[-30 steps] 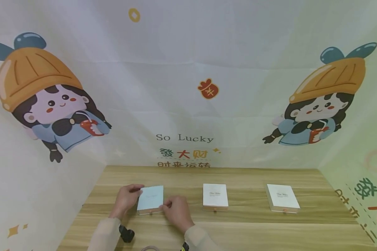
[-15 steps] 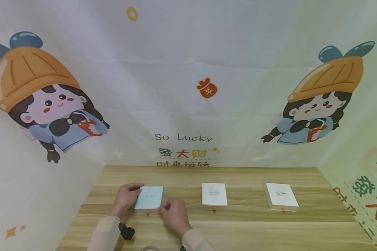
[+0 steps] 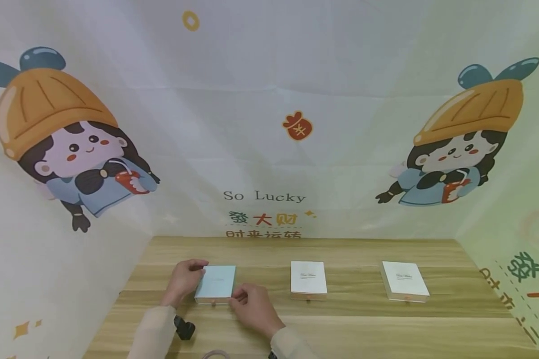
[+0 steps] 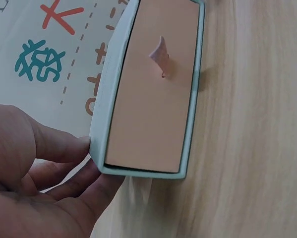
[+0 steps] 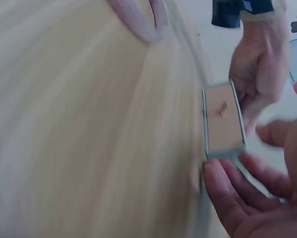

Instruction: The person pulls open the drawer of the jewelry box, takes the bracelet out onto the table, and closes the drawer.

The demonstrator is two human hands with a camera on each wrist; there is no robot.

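Observation:
A pale blue-green drawer box [image 3: 216,281] lies flat on the wooden table at the left. Its peach drawer front [image 4: 153,99] carries a small pull tab [image 4: 160,55] and sits pushed in flush. At the box's left side my left hand [image 3: 185,280] grips it, thumb against the cover's edge and fingers along the side wall. My right hand [image 3: 253,305] is at the front right corner; in the right wrist view its bent fingertips touch or nearly touch the right wall, while the blurred thumb [image 5: 273,134] stays off the box.
Two white drawer boxes of similar size, a middle one [image 3: 308,277] and a right one [image 3: 404,280], lie in a row on the table [image 3: 359,329]. A pinkish ring-shaped loop [image 3: 216,354] shows at the front edge. A printed cloth [image 3: 260,164] surrounds the back and sides.
The box has turned slightly so that its front edge runs straighter. Both hands have stayed beside it. The white boxes have not moved.

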